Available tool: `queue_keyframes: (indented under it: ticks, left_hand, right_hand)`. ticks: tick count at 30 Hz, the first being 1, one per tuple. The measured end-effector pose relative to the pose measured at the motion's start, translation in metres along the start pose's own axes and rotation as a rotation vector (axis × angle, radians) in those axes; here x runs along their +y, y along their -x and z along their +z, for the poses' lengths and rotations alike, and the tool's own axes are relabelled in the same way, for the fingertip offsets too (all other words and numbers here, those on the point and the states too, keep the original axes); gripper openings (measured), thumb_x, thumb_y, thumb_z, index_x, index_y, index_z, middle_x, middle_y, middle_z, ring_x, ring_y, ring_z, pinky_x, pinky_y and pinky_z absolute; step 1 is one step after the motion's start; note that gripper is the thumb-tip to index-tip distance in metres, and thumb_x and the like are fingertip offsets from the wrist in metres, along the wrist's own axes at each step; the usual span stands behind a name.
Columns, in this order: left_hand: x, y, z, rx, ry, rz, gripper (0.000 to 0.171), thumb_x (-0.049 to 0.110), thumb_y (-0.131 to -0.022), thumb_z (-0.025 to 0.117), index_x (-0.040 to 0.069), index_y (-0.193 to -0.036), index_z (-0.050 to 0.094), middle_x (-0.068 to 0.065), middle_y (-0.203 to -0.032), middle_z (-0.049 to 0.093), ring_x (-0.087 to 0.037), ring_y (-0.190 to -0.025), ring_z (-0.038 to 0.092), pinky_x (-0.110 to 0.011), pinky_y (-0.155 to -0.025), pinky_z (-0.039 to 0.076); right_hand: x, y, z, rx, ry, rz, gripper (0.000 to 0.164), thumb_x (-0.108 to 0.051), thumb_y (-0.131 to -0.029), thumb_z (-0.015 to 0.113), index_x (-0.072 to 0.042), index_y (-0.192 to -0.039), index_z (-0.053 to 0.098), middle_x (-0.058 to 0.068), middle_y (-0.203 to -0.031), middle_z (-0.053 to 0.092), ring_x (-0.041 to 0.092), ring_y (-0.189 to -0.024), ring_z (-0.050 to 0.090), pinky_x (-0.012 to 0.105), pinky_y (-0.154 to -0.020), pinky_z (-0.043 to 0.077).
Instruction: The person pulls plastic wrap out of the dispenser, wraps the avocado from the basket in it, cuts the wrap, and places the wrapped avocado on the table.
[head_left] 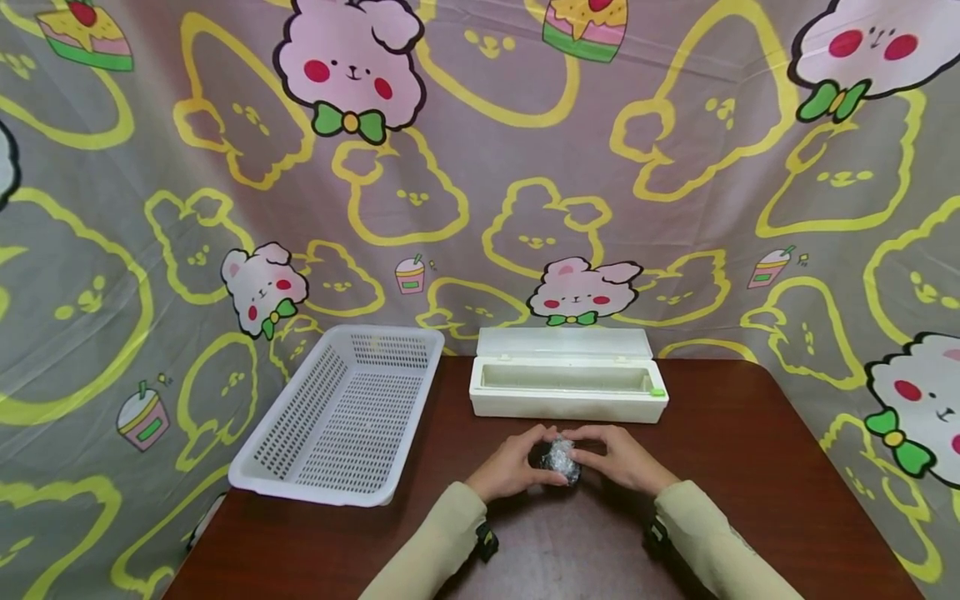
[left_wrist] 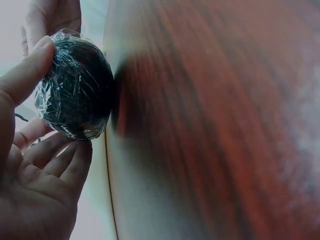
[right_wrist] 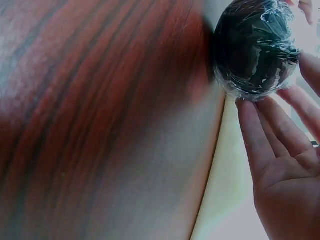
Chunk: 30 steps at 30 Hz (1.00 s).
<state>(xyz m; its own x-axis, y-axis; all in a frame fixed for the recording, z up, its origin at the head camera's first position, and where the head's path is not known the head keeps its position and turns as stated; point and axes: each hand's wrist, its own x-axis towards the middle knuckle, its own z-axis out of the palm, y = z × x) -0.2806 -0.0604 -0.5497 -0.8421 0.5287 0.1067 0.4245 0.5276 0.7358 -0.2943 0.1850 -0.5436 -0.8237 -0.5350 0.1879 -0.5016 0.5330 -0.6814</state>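
A dark round object wrapped in crinkled cling film (head_left: 562, 461) rests on the table, between both hands. My left hand (head_left: 516, 465) holds it from the left. In the left wrist view, the thumb lies on the film and the fingertips touch the ball's side (left_wrist: 75, 92). On the opposite side, my right hand (head_left: 624, 460) holds the same ball with thumb and fingers. The right wrist view shows its fingertips against the wrapped surface (right_wrist: 255, 52). What lies beneath the film looks black; its kind cannot be told.
Just behind the hands stands a long white cling film dispenser (head_left: 570, 407), its translucent lid (head_left: 564, 343) raised. A white perforated plastic basket (head_left: 408, 425) is at the left. The dark red-brown wooden table (head_left: 757, 442) meets a patterned curtain (head_left: 480, 158) at the back.
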Motion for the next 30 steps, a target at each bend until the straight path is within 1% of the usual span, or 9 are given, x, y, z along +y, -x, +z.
queue_keyframes:
  ticks: [5, 9, 12, 14, 18, 21, 23, 26, 30]
  left_hand:
    - [0.000, -0.002, -0.001, 0.000, -0.008, 0.005, 0.060, 0.045, -0.085, 0.084, 0.024, -0.135, 0.058, 0.001, -0.147, 0.061, -0.013, -0.132, 0.058, -0.032, -0.107, 0.050]
    - [0.000, -0.002, -0.001, 0.003, -0.018, 0.011, 0.058, 0.044, -0.085, 0.084, 0.024, -0.133, 0.058, 0.000, -0.147, 0.061, -0.013, -0.130, 0.059, -0.031, -0.105, 0.051]
    - [0.000, -0.002, -0.001, 0.001, -0.021, 0.005, 0.058, 0.045, -0.085, 0.084, 0.024, -0.133, 0.058, 0.000, -0.147, 0.061, -0.011, -0.128, 0.060, -0.030, -0.104, 0.051]
    - [0.000, -0.002, 0.000, -0.001, -0.024, -0.003, 0.061, 0.046, -0.085, 0.084, 0.024, -0.135, 0.058, 0.000, -0.148, 0.060, -0.012, -0.130, 0.058, -0.031, -0.105, 0.050]
    - [0.002, 0.001, 0.000, 0.001, -0.028, -0.013, 0.070, 0.047, -0.085, 0.084, 0.019, -0.143, 0.055, -0.002, -0.149, 0.060, -0.015, -0.134, 0.057, -0.035, -0.109, 0.049]
    - [0.003, 0.001, 0.000, 0.019, -0.035, -0.001, 0.067, 0.046, -0.085, 0.084, 0.018, -0.139, 0.058, -0.001, -0.142, 0.064, -0.014, -0.128, 0.060, -0.034, -0.106, 0.051]
    - [0.004, 0.001, 0.000, 0.033, -0.054, 0.006, 0.059, 0.047, -0.084, 0.084, 0.022, -0.132, 0.060, 0.002, -0.137, 0.067, -0.010, -0.123, 0.061, -0.032, -0.103, 0.052]
    - [0.005, 0.001, 0.000, 0.046, -0.082, 0.003, 0.057, 0.050, -0.083, 0.084, 0.025, -0.129, 0.062, 0.004, -0.135, 0.068, -0.009, -0.124, 0.061, -0.032, -0.104, 0.052]
    - [0.006, 0.001, 0.001, 0.052, -0.096, 0.003, 0.059, 0.051, -0.081, 0.085, 0.025, -0.130, 0.062, 0.006, -0.136, 0.067, -0.010, -0.127, 0.061, -0.033, -0.107, 0.051]
  right_hand:
    - [0.000, 0.000, -0.001, -0.011, 0.006, 0.003, 0.032, -0.037, -0.099, 0.069, -0.019, -0.125, 0.074, 0.004, -0.135, 0.070, 0.031, -0.127, 0.063, 0.054, -0.106, 0.050]
    - [0.001, 0.000, -0.001, -0.031, 0.000, 0.008, 0.025, -0.040, -0.101, 0.066, -0.025, -0.121, 0.072, 0.002, -0.132, 0.071, 0.030, -0.126, 0.063, 0.055, -0.105, 0.051]
    - [0.001, 0.001, -0.001, -0.040, -0.002, 0.008, 0.023, -0.040, -0.102, 0.065, -0.027, -0.119, 0.071, 0.000, -0.131, 0.071, 0.029, -0.126, 0.063, 0.055, -0.104, 0.051]
    - [0.001, 0.001, 0.000, -0.043, -0.003, 0.007, 0.023, -0.040, -0.102, 0.064, -0.027, -0.120, 0.070, 0.001, -0.132, 0.070, 0.030, -0.126, 0.062, 0.056, -0.104, 0.051]
    - [0.000, 0.003, 0.001, -0.050, -0.014, 0.003, 0.025, -0.038, -0.103, 0.063, -0.027, -0.125, 0.068, 0.001, -0.135, 0.069, 0.030, -0.128, 0.061, 0.056, -0.105, 0.050]
    - [-0.003, 0.003, 0.002, -0.052, -0.039, -0.001, 0.028, -0.035, -0.104, 0.062, -0.024, -0.130, 0.066, 0.002, -0.137, 0.067, 0.030, -0.129, 0.061, 0.054, -0.104, 0.051]
    - [-0.005, 0.003, 0.004, -0.052, -0.060, 0.001, 0.031, -0.036, -0.104, 0.062, -0.022, -0.132, 0.064, 0.003, -0.137, 0.066, 0.029, -0.127, 0.063, 0.048, -0.102, 0.054]
    - [-0.006, 0.003, 0.006, -0.059, -0.099, 0.012, 0.037, -0.038, -0.102, 0.066, -0.019, -0.133, 0.061, 0.005, -0.136, 0.066, 0.030, -0.125, 0.064, 0.041, -0.099, 0.056]
    - [-0.009, 0.003, 0.007, -0.061, -0.120, 0.034, 0.043, -0.041, -0.097, 0.072, -0.018, -0.131, 0.061, 0.005, -0.133, 0.066, 0.030, -0.123, 0.066, 0.040, -0.097, 0.057]
